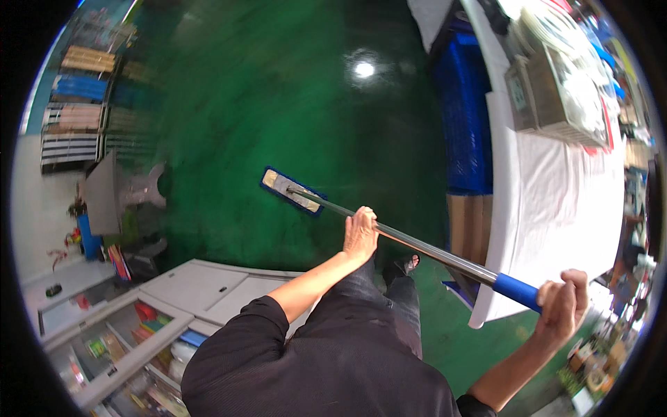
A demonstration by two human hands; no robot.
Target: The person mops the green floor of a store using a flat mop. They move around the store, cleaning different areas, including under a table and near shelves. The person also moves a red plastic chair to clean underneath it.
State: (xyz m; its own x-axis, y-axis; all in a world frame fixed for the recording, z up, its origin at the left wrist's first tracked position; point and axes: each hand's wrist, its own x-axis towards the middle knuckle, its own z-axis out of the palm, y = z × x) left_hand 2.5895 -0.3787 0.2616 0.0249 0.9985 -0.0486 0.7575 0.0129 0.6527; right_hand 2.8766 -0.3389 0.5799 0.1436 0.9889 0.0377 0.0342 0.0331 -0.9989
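A flat mop point(417, 244) with a metal pole slants across the view, its flat rectangular head with a blue fringe resting on the green floor point(229, 125). My left hand point(360, 235) is closed around the pole partway along, nearer the mop head. At the upper end, my right hand point(561, 304) grips the blue handle sleeve, out to the right beside the white-covered table. The fingers of both hands are wrapped round the mop, and no other thing shows in them.
Right of me stands a table with a white cloth point(549, 208), bearing a grey crate point(556, 97). Blue crates point(467, 111) and a cardboard box point(469, 226) sit beneath its edge. A cabinet point(201, 285) borders the lower left; stacked shelves point(83, 90) line the far left.
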